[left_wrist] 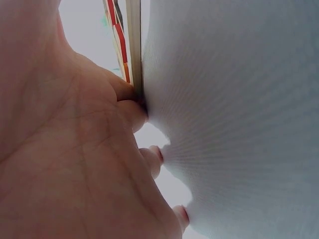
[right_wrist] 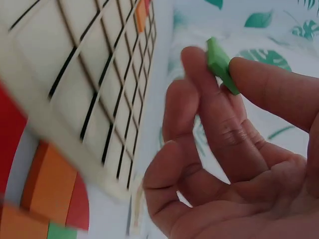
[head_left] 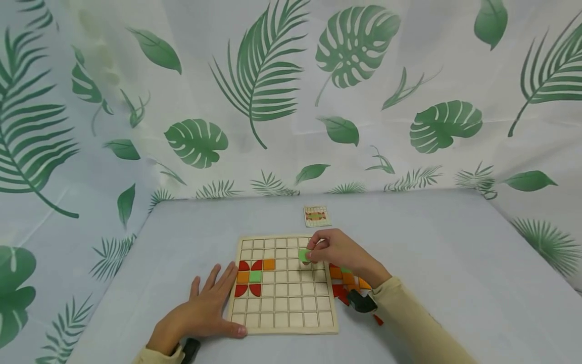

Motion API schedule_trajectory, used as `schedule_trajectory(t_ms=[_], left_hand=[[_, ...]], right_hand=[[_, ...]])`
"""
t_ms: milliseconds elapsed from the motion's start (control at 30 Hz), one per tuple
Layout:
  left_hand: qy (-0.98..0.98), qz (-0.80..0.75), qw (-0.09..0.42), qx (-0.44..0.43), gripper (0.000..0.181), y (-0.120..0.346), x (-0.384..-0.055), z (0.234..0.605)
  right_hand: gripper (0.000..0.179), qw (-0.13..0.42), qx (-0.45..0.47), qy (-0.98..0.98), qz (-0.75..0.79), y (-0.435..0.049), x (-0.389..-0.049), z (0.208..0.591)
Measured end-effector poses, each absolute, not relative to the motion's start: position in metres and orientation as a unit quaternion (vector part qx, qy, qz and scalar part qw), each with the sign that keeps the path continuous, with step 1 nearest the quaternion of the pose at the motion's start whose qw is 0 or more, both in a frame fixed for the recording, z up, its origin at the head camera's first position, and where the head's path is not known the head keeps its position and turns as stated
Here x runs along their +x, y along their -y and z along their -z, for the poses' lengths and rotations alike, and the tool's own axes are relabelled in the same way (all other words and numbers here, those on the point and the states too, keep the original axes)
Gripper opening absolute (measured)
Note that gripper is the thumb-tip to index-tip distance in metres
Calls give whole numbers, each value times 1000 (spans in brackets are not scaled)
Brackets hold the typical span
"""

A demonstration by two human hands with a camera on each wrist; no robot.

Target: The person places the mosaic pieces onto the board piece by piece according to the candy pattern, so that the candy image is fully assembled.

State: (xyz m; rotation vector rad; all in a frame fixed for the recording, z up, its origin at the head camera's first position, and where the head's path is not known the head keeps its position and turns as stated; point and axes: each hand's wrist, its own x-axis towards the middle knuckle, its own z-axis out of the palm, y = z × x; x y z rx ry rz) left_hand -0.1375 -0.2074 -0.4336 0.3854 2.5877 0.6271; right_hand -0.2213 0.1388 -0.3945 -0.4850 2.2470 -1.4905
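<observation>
My right hand (head_left: pixel 334 250) pinches a green square tile (right_wrist: pixel 222 67) between thumb and fingertips, over the upper right part of the gridded board (head_left: pixel 288 306). Along the board's left edge lies my left hand (head_left: pixel 204 308), fingers spread, with its thumb at the bottom left corner. In the board's left columns sit several red quarter-round tiles (head_left: pixel 241 290), an orange square tile (head_left: pixel 269 264) at the top of the group, another orange one (head_left: pixel 243 277) at the left, and a green square tile (head_left: pixel 255 276) in the middle. The left wrist view shows fingertips against the board's side (left_wrist: pixel 134 45).
Loose orange, red and green tiles (head_left: pixel 348 279) lie heaped at the board's right edge, partly under the right forearm. A small red piece (head_left: pixel 378 319) lies apart from them. Beyond the board is a pattern card (head_left: pixel 317 216). A leaf-printed cloth (head_left: pixel 282 151) hangs behind the table.
</observation>
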Motion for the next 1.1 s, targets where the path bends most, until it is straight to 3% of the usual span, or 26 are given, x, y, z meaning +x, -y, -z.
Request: schedule_trajectory(t_ms=[800, 1100], left_hand=[[-939, -227, 218, 139, 140, 208, -138, 434], [-938, -227, 224, 138, 140, 208, -138, 434]], right_hand=[[3, 219, -245, -806, 492, -70, -223, 414], [8, 203, -263, -825, 457, -60, -226, 418]])
